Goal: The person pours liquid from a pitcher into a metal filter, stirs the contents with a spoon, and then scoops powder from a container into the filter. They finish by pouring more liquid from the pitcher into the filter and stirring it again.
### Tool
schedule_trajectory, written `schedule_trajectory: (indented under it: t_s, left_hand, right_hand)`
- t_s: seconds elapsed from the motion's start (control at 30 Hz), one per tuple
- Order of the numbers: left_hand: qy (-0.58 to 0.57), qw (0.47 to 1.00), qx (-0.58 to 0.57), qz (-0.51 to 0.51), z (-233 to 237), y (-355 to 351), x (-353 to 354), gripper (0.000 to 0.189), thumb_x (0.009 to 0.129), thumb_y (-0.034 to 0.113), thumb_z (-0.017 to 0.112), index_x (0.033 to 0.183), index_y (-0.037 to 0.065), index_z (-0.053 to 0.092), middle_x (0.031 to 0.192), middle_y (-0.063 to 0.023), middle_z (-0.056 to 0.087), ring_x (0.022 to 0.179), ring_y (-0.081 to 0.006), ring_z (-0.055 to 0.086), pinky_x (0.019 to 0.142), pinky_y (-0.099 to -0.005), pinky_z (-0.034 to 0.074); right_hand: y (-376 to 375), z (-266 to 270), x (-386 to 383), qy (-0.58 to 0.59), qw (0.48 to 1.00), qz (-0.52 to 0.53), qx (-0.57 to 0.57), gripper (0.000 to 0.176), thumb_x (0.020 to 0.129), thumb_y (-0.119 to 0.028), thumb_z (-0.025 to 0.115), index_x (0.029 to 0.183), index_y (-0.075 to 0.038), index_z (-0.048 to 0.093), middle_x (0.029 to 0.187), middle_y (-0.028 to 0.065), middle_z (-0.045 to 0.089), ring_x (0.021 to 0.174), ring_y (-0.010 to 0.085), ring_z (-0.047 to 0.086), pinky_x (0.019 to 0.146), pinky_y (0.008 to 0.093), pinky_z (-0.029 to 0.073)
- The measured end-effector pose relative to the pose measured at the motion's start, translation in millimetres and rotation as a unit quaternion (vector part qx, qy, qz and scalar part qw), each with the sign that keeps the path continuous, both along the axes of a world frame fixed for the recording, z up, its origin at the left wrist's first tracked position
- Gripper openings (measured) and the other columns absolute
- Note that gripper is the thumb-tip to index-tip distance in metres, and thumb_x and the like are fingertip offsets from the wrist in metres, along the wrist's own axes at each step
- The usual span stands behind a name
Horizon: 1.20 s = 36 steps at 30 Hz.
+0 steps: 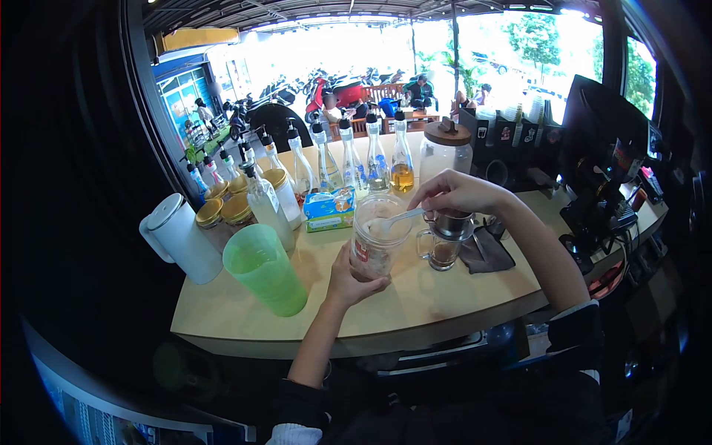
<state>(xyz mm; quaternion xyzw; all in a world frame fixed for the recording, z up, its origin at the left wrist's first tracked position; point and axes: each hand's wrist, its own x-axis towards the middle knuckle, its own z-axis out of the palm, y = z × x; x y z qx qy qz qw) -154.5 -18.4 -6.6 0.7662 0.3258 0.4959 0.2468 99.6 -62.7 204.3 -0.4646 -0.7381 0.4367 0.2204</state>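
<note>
My left hand [354, 282] is wrapped around the lower part of a clear plastic jar [377, 256] with a red label, holding it slightly tilted above the counter. In my right hand [463, 194] I pinch the handle of a white plastic spoon [404, 217], whose bowl end dips inside the jar's open mouth. What lies in the jar looks pale, but I cannot make it out clearly. Just right of the jar, below my right hand, a metal drip filter [451, 225] sits on a glass mug [443, 256] with a little dark liquid in it.
A green pitcher [265, 271] and a white jug [182, 237] stand at the left. Several pump bottles [347, 159] line the back, behind a blue tissue pack [330, 210]. At the right are a dark cloth [487, 251], a wooden-lidded jar [445, 152] and a monitor [602, 133].
</note>
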Motion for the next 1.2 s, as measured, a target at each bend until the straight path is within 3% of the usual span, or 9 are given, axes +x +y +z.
schedule_trajectory:
  t_s: [0.2,0.4,0.63,0.87,1.03,1.13,1.2]
  left_hand:
    - [0.048,0.999,0.003,0.023,-2.2,-0.5,-0.5,0.094,0.052,0.029,0.088,0.129,0.0,0.041,0.118,-0.0175,0.056,0.11,-0.0295,0.058,0.094,-0.0395,0.047]
    - [0.006,1.0,0.008,0.003,-4.5,0.9,1.7,0.094,0.052,0.028,0.088,0.129,0.001,0.041,0.118,-0.0171,0.056,0.111,-0.0292,0.057,0.096,-0.0396,0.046]
    - [0.037,0.999,0.001,0.038,2.1,-6.9,1.4,0.094,0.052,0.026,0.088,0.129,0.001,0.041,0.118,-0.0169,0.056,0.111,-0.029,0.057,0.096,-0.0391,0.046]
    - [-0.054,0.998,-0.037,-0.011,6.2,-10.2,7.4,0.081,0.052,0.022,0.088,0.118,0.0,0.047,0.113,-0.0121,0.059,0.109,-0.0226,0.056,0.095,-0.036,0.044]
    - [-0.051,0.996,-0.079,-0.006,0.2,-5.0,5.6,0.085,0.053,0.021,0.089,0.123,-0.002,0.046,0.118,-0.0136,0.057,0.113,-0.0234,0.055,0.097,-0.037,0.043]
    - [-0.061,0.997,-0.054,0.018,-16.2,5.4,5.1,0.084,0.056,0.022,0.088,0.123,-0.001,0.045,0.117,-0.0126,0.056,0.109,-0.0221,0.057,0.094,-0.0353,0.046]
    - [-0.126,0.987,-0.095,-0.011,-21.7,6.9,6.1,0.083,0.055,0.019,0.088,0.123,-0.002,0.045,0.117,-0.0126,0.055,0.11,-0.0226,0.056,0.094,-0.036,0.046]
  right_hand:
    - [9.1,-19.9,14.0,0.021,0.999,0.003,0.032,0.023,0.088,-0.006,0.056,0.108,-0.003,0.067,0.075,-0.0023,0.061,0.056,0.0009,0.046,0.049,0.0172,0.037]
    - [0.1,-16.2,10.7,0.04,0.999,0.01,0.015,0.021,0.089,-0.006,0.057,0.107,-0.004,0.068,0.073,-0.0007,0.064,0.055,0.0007,0.046,0.048,0.0172,0.034]
    - [5.4,-20.9,23.1,0.092,0.996,-0.015,0.006,0.021,0.089,-0.005,0.057,0.107,-0.002,0.067,0.073,-0.0003,0.064,0.054,0.0003,0.046,0.047,0.0158,0.034]
    - [1.9,-15.9,53.3,0.154,0.986,-0.057,0.0,0.021,0.089,-0.003,0.054,0.107,0.001,0.066,0.074,0.0005,0.059,0.054,0.0004,0.042,0.047,0.0149,0.031]
    - [-9.3,-17.4,85.5,0.141,0.984,-0.092,0.051,0.02,0.089,-0.005,0.054,0.105,0.0,0.066,0.072,-0.0008,0.058,0.054,0.0002,0.043,0.047,0.0147,0.032]
    - [-21.0,-20.2,104.6,0.052,0.977,-0.166,0.12,0.02,0.09,-0.008,0.053,0.103,-0.003,0.068,0.07,-0.0032,0.059,0.058,-0.0005,0.048,0.049,0.015,0.035]
    - [-32.7,-19.2,111.6,0.055,0.973,-0.187,0.125,0.02,0.089,-0.006,0.053,0.102,-0.001,0.068,0.072,-0.0009,0.061,0.063,0.001,0.051,0.054,0.0166,0.038]
